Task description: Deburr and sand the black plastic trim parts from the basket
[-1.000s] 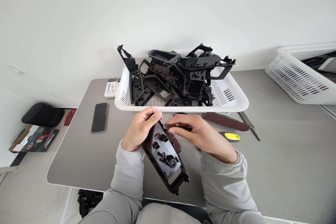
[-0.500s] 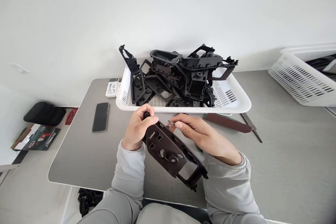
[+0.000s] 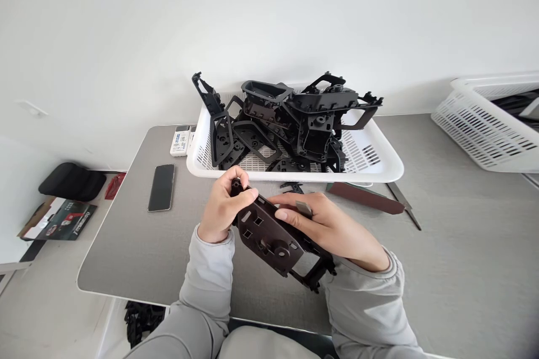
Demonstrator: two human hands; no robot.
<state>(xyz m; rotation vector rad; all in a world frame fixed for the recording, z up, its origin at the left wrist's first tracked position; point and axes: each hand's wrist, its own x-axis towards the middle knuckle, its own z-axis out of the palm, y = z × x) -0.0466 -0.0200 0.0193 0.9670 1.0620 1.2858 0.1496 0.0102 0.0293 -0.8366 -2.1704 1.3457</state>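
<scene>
My left hand (image 3: 223,205) is closed around the upper left end of a dark plastic trim part (image 3: 273,238), thumb on its face. The part hangs tilted over the table, its lower right end an open frame with small clips. Along its upper edge lies my right hand (image 3: 328,224), thumb and fingers touching that edge. A small flat grey strip (image 3: 304,209) sticks up between the thumb and index finger of this hand; its lower end is hidden.
A white basket (image 3: 295,176) piled with similar black parts (image 3: 269,118) stands behind my hands. To its right are a brown sanding strip (image 3: 366,198), a metal file (image 3: 404,205) and another white basket (image 3: 484,129). A phone (image 3: 161,188) lies at left.
The grey strip has shifted from my right fingertips back toward the base of the thumb. My right hand has come onto the part's edge, and the part's lower end has risen slightly.
</scene>
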